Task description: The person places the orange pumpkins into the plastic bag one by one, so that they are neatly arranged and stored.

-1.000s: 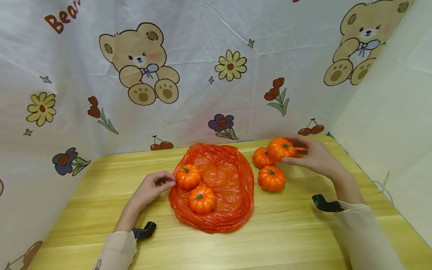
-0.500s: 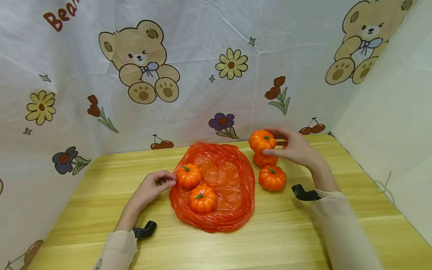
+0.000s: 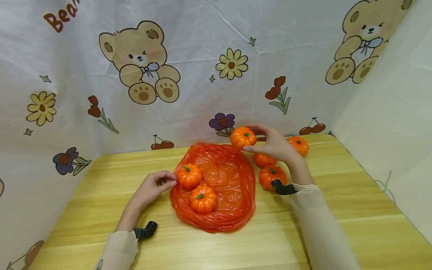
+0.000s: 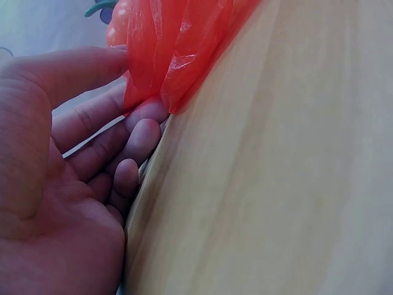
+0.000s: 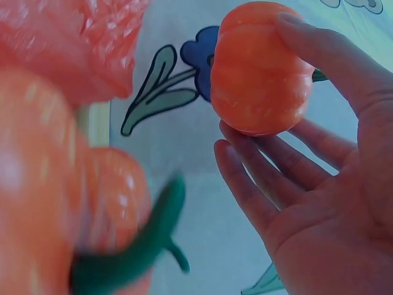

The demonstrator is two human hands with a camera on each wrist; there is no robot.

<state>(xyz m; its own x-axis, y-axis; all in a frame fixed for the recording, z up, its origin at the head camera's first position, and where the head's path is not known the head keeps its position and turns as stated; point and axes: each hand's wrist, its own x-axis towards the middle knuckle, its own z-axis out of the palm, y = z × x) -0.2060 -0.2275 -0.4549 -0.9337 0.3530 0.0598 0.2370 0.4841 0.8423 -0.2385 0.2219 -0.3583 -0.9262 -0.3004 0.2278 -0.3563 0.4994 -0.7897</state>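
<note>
Holding a miniature pumpkin (image 3: 243,138) at upper centre in the half-closed right grip (image 3: 276,145); pinching the red plastic bag (image 3: 219,223) mid-frame with the near-closed left grip (image 3: 153,186).

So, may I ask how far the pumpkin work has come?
Seems done: two orange, round, ribbed pumpkins lie in the red plastic bag. In hand: the right grip holds a third pumpkin, raised by the bag's far edge. Remaining: three pumpkins rest on the light wooden table, right of the bag.

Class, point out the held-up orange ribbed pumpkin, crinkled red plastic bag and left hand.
Held-up orange ribbed pumpkin (image 3: 241,139): head view, middle of its side.
Crinkled red plastic bag (image 3: 229,182): head view, bare plastic near its middle.
Left hand (image 3: 150,186): head view, middle of the hand.
</note>
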